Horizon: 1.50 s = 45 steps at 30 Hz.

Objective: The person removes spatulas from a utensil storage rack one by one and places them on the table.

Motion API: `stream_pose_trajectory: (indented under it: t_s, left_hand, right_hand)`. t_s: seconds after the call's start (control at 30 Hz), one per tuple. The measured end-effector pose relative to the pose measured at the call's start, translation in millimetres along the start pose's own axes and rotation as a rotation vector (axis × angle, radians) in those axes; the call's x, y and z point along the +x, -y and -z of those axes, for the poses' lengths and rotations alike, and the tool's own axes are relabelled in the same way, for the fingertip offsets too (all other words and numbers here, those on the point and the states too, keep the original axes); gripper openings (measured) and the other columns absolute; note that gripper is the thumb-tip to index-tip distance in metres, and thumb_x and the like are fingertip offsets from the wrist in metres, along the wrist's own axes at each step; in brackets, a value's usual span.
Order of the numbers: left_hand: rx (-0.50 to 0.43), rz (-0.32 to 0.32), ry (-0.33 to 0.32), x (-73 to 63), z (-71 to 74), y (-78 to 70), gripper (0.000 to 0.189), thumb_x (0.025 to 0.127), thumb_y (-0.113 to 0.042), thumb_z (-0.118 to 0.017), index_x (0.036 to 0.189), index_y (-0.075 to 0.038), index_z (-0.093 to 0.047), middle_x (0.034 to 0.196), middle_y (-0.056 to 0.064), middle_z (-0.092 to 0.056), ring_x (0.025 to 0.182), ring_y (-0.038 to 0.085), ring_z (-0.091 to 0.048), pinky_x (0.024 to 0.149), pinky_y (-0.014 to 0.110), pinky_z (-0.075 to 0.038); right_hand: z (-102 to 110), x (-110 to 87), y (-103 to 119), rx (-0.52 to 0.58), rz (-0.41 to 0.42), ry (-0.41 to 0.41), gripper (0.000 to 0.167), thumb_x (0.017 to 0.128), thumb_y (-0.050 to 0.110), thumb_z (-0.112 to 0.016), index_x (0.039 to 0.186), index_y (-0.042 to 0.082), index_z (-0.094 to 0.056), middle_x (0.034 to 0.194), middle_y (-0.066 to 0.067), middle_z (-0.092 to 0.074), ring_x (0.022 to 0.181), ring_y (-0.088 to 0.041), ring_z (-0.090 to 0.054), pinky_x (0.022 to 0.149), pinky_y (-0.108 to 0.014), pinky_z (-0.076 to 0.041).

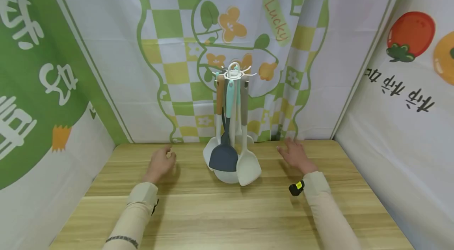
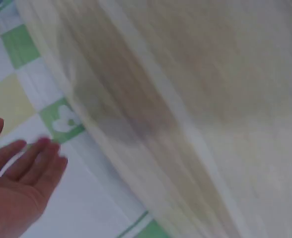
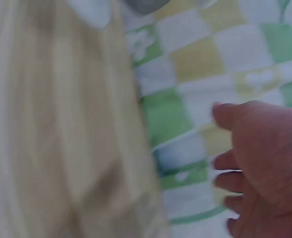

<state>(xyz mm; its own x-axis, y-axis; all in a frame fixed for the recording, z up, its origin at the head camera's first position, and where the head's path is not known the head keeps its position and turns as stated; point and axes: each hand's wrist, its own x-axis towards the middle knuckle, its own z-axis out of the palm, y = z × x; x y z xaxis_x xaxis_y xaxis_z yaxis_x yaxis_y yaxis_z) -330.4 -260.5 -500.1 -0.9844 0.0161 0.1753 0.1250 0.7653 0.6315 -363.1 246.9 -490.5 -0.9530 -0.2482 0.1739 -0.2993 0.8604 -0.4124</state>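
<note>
A white rotating utensil rack (image 1: 234, 72) stands at the back middle of the wooden table, with several kitchen utensils hung round it. In front hang a dark spatula (image 1: 223, 158) with a turquoise handle and a cream spatula (image 1: 248, 167) with a grey-brown handle. Behind them a white utensil head (image 1: 210, 153) shows beneath a brown handle (image 1: 220, 94); its kind is partly hidden. To the left of the rack, my left hand (image 1: 161, 164) is held apart from it, fingers loosely bent and nothing in them. On the other side my right hand (image 1: 295, 155) is likewise bare, its fingers relaxed.
The wooden table (image 1: 227, 214) ends at a patterned cloth (image 1: 170, 25) hanging behind the rack. Printed cloth walls (image 1: 397, 131) close in both sides. A black device with a yellow label (image 1: 296, 188) is at the right wrist.
</note>
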Motion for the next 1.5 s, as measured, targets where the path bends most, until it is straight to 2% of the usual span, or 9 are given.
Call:
stream_pose_trajectory:
  t_s: [0.1, 0.27, 0.4, 0.53, 0.63, 0.77, 1.03, 1.4, 1.5]
  left_hand:
    - [-0.050, -0.092, 0.015, 2.5, -0.8, -11.5, 0.044, 0.104, -0.015, -0.048, 0.138, 0.013, -0.054, 0.121, 0.032, -0.066, 0.110, 0.045, -0.065, 0.088, 0.053, -0.058]
    - [-0.133, -0.216, 0.029, 6.7, 3.2, -39.9, 0.038, 0.106, -0.015, -0.052, 0.134, 0.009, -0.060, 0.118, 0.025, -0.071, 0.104, 0.038, -0.070, 0.086, 0.050, -0.060]
    - [-0.172, -0.304, -0.020, 9.9, 10.3, -70.0, 0.035, 0.106, -0.013, -0.052, 0.134, 0.006, -0.062, 0.118, 0.022, -0.072, 0.104, 0.036, -0.071, 0.090, 0.051, -0.060]
    - [-0.211, -0.404, -0.115, 13.5, 15.5, -97.8, 0.032, 0.105, -0.009, -0.054, 0.131, 0.004, -0.065, 0.118, 0.020, -0.073, 0.102, 0.034, -0.072, 0.087, 0.047, -0.061]
    - [-0.268, -0.480, -0.214, 16.0, 18.4, -116.7, 0.028, 0.102, -0.004, -0.057, 0.126, 0.004, -0.069, 0.116, 0.020, -0.073, 0.100, 0.033, -0.073, 0.085, 0.044, -0.062]
    - [-0.353, -0.545, -0.296, 17.5, 22.3, -139.0, 0.027, 0.100, -0.001, -0.059, 0.125, 0.004, -0.069, 0.118, 0.021, -0.073, 0.102, 0.034, -0.071, 0.088, 0.044, -0.061]
    - [-0.544, -0.565, -0.349, 16.1, 29.5, -174.4, 0.027, 0.101, -0.002, -0.060, 0.126, 0.003, -0.068, 0.121, 0.021, -0.071, 0.109, 0.033, -0.067, 0.095, 0.036, -0.058]
    - [-0.757, -0.505, -0.291, 29.3, 22.5, -197.2, 0.030, 0.099, 0.000, -0.062, 0.128, 0.010, -0.064, 0.125, 0.027, -0.068, 0.114, 0.041, -0.066, 0.094, 0.022, -0.056]
    - [-0.782, -0.476, -0.274, 32.0, 19.9, -202.6, 0.031, 0.099, 0.003, -0.060, 0.129, 0.013, -0.063, 0.126, 0.030, -0.066, 0.111, 0.032, -0.068, 0.091, 0.018, -0.055]
  right_hand:
    - [15, 2.2, 13, 0.053, 0.037, 0.048, 0.061, 0.108, 0.031, -0.047, 0.141, -0.020, -0.043, 0.146, -0.041, -0.043, 0.136, -0.058, -0.039, 0.114, -0.066, -0.033]
    - [49, 11.8, 48, 0.241, 0.079, 0.063, 0.056, 0.109, 0.029, -0.047, 0.145, -0.014, -0.045, 0.147, -0.034, -0.047, 0.136, -0.051, -0.044, 0.112, -0.063, -0.039]
    - [78, 24.2, 80, 0.439, 0.151, -0.105, 0.047, 0.108, 0.024, -0.050, 0.144, -0.008, -0.051, 0.144, -0.028, -0.054, 0.134, -0.044, -0.051, 0.113, -0.058, -0.041]
    - [109, 39.7, 115, 0.595, 0.287, -0.324, 0.037, 0.105, 0.013, -0.056, 0.135, -0.009, -0.059, 0.135, -0.026, -0.062, 0.125, -0.040, -0.059, 0.110, -0.053, -0.046]
    - [131, 54.2, 138, 0.603, 0.391, -0.468, 0.032, 0.103, 0.008, -0.060, 0.129, -0.009, -0.063, 0.130, -0.025, -0.066, 0.120, -0.038, -0.063, 0.107, -0.050, -0.049]
    - [153, 73.9, 164, 0.500, 0.526, -0.590, 0.029, 0.099, 0.005, -0.065, 0.126, -0.006, -0.067, 0.127, -0.022, -0.068, 0.118, -0.035, -0.064, 0.104, -0.044, -0.052]
    - [171, 95.6, 190, 0.315, 0.735, -0.577, 0.032, 0.091, -0.007, -0.070, 0.122, -0.006, -0.070, 0.124, -0.021, -0.070, 0.119, -0.035, -0.063, 0.109, -0.040, -0.048]
    - [164, 98.5, 192, 0.347, 0.770, -0.525, 0.021, 0.092, 0.000, -0.071, 0.113, 0.000, -0.077, 0.110, -0.017, -0.072, 0.102, -0.028, -0.065, 0.087, -0.031, -0.053]
    - [161, 97.5, 190, 0.370, 0.784, -0.551, 0.019, 0.092, 0.001, -0.071, 0.110, -0.001, -0.078, 0.107, -0.017, -0.072, 0.100, -0.027, -0.066, 0.084, -0.029, -0.053]
